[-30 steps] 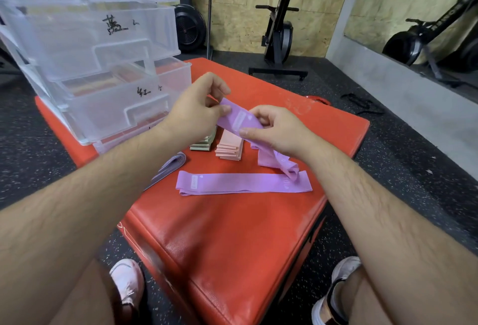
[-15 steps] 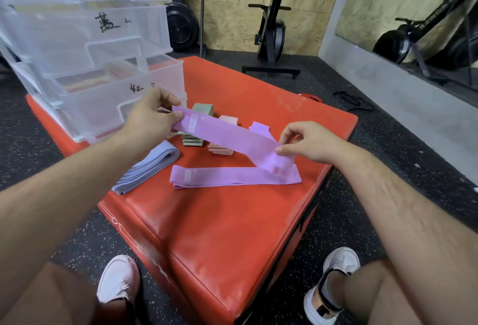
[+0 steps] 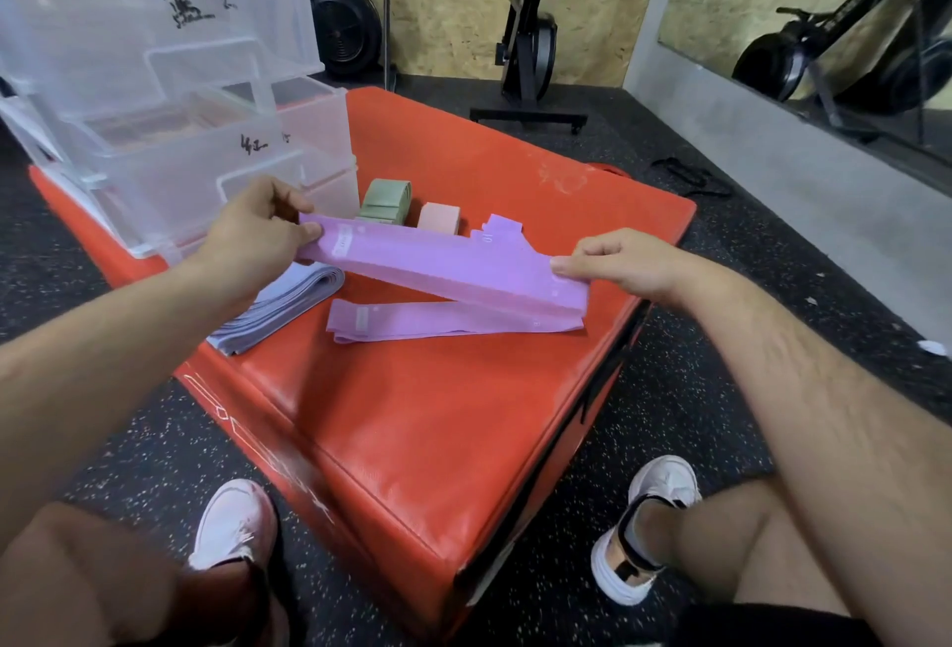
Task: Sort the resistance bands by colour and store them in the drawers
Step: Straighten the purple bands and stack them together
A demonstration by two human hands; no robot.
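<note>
Left hand (image 3: 257,234) pinches one end of purple resistance band (image 3: 443,268), right hand (image 3: 623,262) pinches other end; band stretched flat above second purple band (image 3: 443,324) on red plyo box (image 3: 438,414).

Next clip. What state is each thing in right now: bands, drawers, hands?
held purple band: spread flat between both hands, above the red box.
second purple band: lying flat on the red box.
green bands: folded, stacked.
pink bands: folded, stacked.
blue bands: lying loose near the red box's left edge.
labelled drawer: pulled out.
left hand: grips one end of the held purple band.
right hand: pinches its other end.
</note>
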